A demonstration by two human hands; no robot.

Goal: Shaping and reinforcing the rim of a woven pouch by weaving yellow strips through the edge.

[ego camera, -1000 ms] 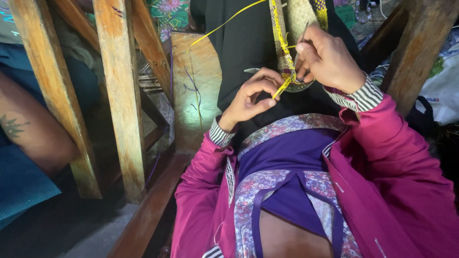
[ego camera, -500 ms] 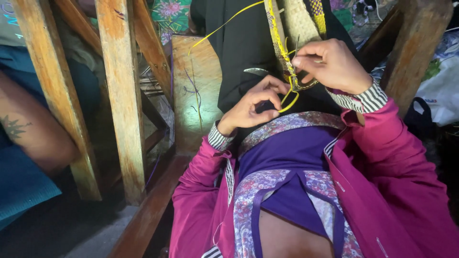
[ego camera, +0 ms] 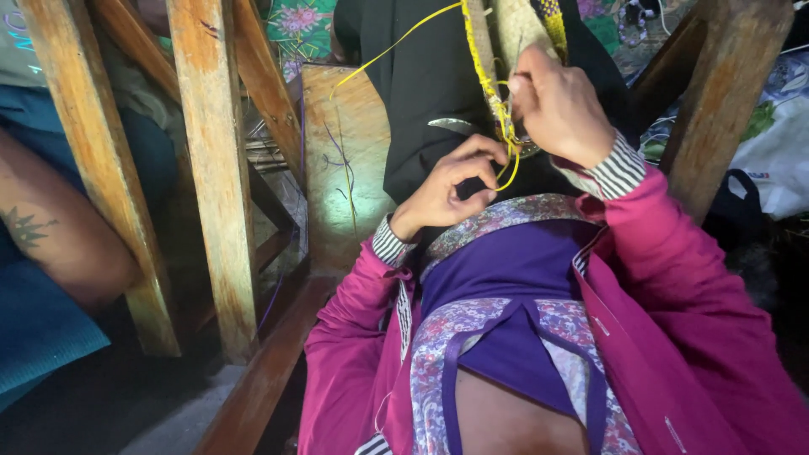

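A: Logging from my remote seat. Largest first: wooden frame posts (ego camera: 211,168) stand left of the work, another post (ego camera: 725,93) right. A second person's arm (ego camera: 50,236) rests far left, well apart.

B: And the work itself?

A: Black cloth (ego camera: 421,93) hangs ahead; a woven band (ego camera: 506,34) runs near-upright down it, long axis vertical, with yellow cord (ego camera: 489,84) laced along its edge.

B: Hands?

A: Right hand (ego camera: 560,105) is pinched on the cord at the band, higher and nearer it. Left hand (ego camera: 447,181) sits just below, fingers curled about the cord's loop (ego camera: 508,171); a firm grip I cannot tell. Nothing stands between them.
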